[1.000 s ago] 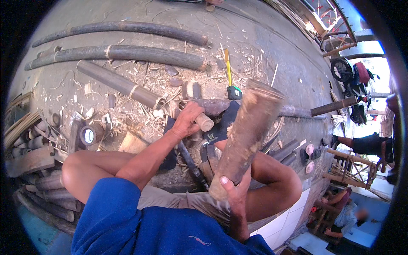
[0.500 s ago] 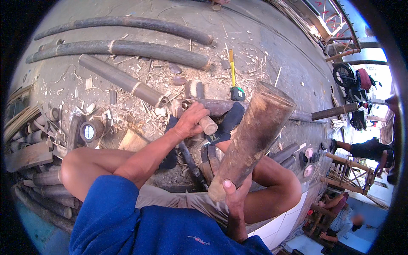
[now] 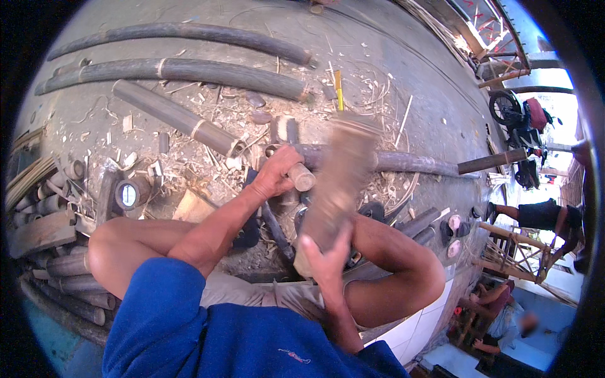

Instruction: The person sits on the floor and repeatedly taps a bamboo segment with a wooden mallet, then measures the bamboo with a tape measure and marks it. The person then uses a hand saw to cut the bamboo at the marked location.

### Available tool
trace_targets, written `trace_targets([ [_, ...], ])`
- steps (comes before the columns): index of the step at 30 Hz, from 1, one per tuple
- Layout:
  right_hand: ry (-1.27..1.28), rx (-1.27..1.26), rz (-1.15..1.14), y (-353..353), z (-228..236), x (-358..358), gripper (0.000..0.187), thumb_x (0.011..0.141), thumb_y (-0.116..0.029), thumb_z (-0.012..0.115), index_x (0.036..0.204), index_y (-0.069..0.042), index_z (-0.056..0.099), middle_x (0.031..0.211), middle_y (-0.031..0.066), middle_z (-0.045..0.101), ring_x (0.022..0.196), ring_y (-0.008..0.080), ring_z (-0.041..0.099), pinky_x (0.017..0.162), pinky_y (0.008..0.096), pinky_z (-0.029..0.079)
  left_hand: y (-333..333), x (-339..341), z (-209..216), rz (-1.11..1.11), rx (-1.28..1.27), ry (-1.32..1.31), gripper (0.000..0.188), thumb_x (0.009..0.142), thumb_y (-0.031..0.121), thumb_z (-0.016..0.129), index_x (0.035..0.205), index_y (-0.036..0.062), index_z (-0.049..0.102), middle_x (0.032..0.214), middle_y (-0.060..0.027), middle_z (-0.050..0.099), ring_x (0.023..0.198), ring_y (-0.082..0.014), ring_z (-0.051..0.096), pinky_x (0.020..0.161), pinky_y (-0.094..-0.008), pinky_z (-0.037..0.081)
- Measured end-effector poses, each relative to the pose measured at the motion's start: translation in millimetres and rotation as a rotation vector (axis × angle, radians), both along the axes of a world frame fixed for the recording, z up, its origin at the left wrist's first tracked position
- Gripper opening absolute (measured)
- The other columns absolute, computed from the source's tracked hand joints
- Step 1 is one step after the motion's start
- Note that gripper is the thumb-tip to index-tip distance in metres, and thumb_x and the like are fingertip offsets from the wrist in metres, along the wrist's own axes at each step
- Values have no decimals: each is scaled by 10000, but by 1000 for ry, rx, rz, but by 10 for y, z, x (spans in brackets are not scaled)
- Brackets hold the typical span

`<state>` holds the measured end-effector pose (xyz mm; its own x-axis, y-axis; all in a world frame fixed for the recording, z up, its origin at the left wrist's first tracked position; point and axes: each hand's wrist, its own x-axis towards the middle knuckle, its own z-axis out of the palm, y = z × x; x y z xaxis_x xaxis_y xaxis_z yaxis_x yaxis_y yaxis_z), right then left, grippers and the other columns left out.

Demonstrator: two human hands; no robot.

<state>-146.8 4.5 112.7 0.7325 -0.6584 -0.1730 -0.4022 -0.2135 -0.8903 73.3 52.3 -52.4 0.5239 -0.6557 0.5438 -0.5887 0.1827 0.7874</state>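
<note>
My left hand [image 3: 277, 173] is closed around a short round wooden handle [image 3: 304, 178], its blunt end facing right. Whatever is on the handle's other end is hidden by the hand. The hand sits at the near end of a long dark bamboo pole [image 3: 416, 162] that runs off to the right. My right hand [image 3: 324, 255] grips the lower end of a thick brown wooden cylinder [image 3: 337, 179], blurred by motion. The cylinder stands tilted up in front of the pole, just right of the handle.
Two long bamboo poles [image 3: 208, 74] and a shorter bamboo piece [image 3: 164, 113] lie beyond on the floor, among shavings. A yellow tape measure [image 3: 339, 88] is partly hidden by the cylinder. Bamboo offcuts [image 3: 69, 283] are stacked at left. A person [image 3: 548, 217] stands far right.
My right hand has swung the thick cylinder leftward, toward the handle, and it now covers the tape measure's case. My left hand keeps its hold in nearly the same place.
</note>
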Motion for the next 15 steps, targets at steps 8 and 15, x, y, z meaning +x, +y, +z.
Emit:
trace_targets([
  [8, -275, 205, -100, -179, -195, -54, 846, 766, -261, 848, 1452, 41, 455, 1372, 163, 585, 1220, 291, 608, 1083, 432, 462, -34, 14, 38, 107, -17, 64, 355, 765, 201, 836, 1034, 92, 632, 939, -114, 596, 906, -360, 575, 819, -435, 478],
  [15, -39, 48, -61, -257, 34, 172, 836, 806, -265, 839, 1475, 33, 436, 1293, 186, 640, 1176, 312, 642, 1053, 420, 484, -49, 6, 52, 102, 15, 179, 442, 723, 132, 781, 1133, 82, 623, 959, -147, 580, 938, -395, 568, 855, -460, 473],
])
